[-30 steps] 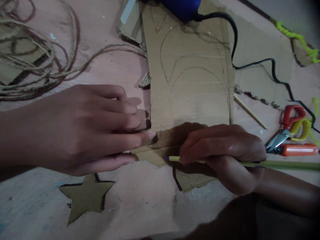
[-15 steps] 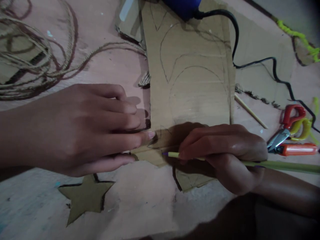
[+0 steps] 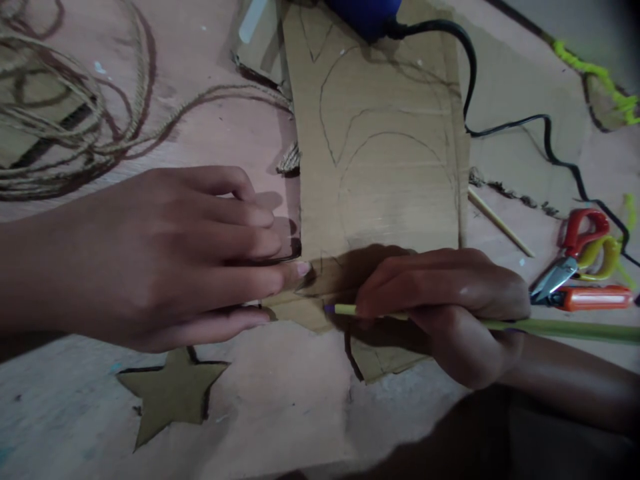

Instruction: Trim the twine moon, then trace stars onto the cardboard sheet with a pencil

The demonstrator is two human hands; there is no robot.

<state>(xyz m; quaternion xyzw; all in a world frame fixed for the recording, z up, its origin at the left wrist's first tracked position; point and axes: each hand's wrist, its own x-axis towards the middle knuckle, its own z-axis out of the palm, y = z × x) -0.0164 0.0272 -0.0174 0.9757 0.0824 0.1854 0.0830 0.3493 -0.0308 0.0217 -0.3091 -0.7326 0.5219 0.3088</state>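
My left hand (image 3: 170, 260) lies flat from the left, fingers stretched out. Its index fingertip presses on the lower left edge of a brown cardboard sheet (image 3: 395, 180) that carries pencilled curves and star-like points. In my right hand (image 3: 450, 307) is a thin yellow-green pen (image 3: 565, 329), gripped close to its purple tip. That tip touches, or hovers just over, the cardboard's lower part; I cannot tell which. Below my left hand rests a cut-out cardboard star (image 3: 173, 397). Another cardboard piece (image 3: 385, 357) shows partly from under my right hand.
Coiled twine (image 3: 100, 133) lies at upper left, one strand running to the sheet. A blue tool (image 3: 365, 17) with a black cord (image 3: 550, 143) sits at the top. To the right are scissors (image 3: 565, 267), an orange cutter (image 3: 597, 298), a thin stick (image 3: 503, 223) and yellow yarn (image 3: 600, 77).
My right hand and the pen have shifted very slightly left. My left hand and the cardboard look the same.
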